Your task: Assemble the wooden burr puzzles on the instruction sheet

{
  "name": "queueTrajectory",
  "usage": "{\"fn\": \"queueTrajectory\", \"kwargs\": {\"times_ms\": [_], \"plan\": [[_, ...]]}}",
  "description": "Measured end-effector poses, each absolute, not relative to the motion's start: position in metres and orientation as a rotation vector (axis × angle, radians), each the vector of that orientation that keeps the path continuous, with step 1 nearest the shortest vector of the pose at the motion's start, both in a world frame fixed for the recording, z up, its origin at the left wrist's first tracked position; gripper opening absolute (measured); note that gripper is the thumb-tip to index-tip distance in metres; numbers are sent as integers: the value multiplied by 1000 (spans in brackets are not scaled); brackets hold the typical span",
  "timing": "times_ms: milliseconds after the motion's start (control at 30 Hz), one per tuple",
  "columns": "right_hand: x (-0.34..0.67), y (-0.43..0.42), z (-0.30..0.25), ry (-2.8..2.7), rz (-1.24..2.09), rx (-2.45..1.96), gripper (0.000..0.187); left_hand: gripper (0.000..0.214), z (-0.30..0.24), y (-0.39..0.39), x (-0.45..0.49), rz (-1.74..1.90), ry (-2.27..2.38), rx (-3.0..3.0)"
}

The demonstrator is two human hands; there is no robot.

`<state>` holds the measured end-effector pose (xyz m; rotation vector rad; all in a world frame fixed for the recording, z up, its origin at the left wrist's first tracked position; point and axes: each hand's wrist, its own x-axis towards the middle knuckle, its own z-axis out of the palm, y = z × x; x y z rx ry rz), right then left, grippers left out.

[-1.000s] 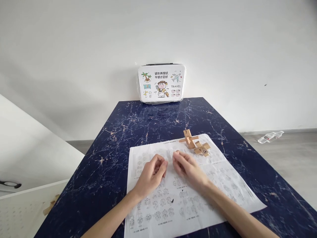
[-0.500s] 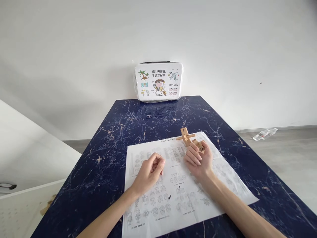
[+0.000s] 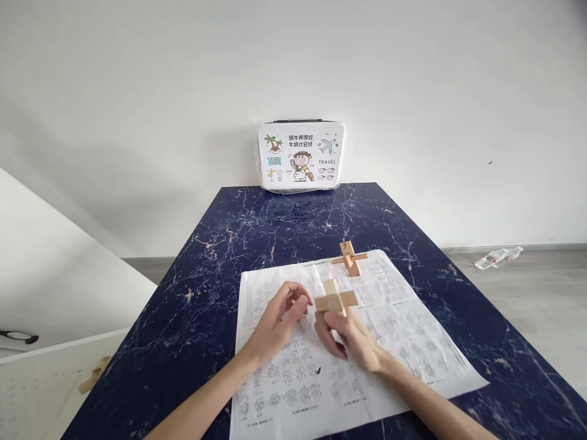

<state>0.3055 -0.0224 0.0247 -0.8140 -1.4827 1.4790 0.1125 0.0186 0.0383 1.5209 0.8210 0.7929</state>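
Note:
My right hand (image 3: 349, 339) grips a cross-shaped wooden puzzle piece (image 3: 335, 297) and holds it up above the printed instruction sheet (image 3: 408, 342). My left hand (image 3: 280, 321) hovers just left of that piece, fingers loosely curled, fingertips close to it but holding nothing I can see. A second wooden cross piece (image 3: 350, 258), marked with a number, rests on the far edge of the sheet.
The sheet lies on a dark blue marble table (image 3: 206, 263). A white illustrated case (image 3: 301, 156) stands against the wall at the table's far end. A plastic bottle (image 3: 498, 256) lies on the floor to the right. White furniture (image 3: 50, 366) is at the left.
My right hand reached to the wooden pieces at the sheet's far edge, took one cross piece, and brought it back toward my left hand. The other piece stayed put.

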Motion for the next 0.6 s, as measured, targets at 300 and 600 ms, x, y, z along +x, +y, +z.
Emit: {"fn": "queueTrajectory", "kwargs": {"times_ms": [300, 600], "plan": [[297, -24, 27, -1680, 1491, -840, 55, 65, 35, 25, 106, 565, 499, 1214], [301, -14, 19, -1636, 1149, -1098, 43, 61, 30, 29, 110, 820, 628, 1037]]}}
